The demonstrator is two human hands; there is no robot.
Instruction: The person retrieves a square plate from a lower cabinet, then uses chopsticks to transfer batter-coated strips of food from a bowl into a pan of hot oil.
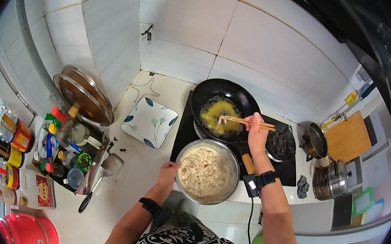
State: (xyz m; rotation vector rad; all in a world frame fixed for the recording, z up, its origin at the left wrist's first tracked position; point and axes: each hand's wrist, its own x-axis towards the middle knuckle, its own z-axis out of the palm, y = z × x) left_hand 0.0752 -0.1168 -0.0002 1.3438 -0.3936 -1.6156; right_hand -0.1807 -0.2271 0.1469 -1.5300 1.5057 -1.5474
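My left hand (168, 173) grips the rim of a round metal bowl (235, 174), held in front of the stove. Pale batter-coated strips (206, 171) fill much of it. My right hand (256, 128) holds a pair of wooden chopsticks (240, 120) over a black wok (228, 86). A battered strip (223, 120) is at the chopstick tips, just above or touching the bubbling yellow oil (214, 111). The wok's wooden-ended handle (248, 164) points toward me, beside my right forearm.
A square leaf-patterned plate (149, 122) lies left of the black cooktop (185, 121), near a wire rack (145, 90). A metal spatula (110, 166) rests by a box of bottles and jars (86, 178). Glass lids (83, 99) lean on the wall. Right are a small pan (316, 140) and steel pot (338, 176).
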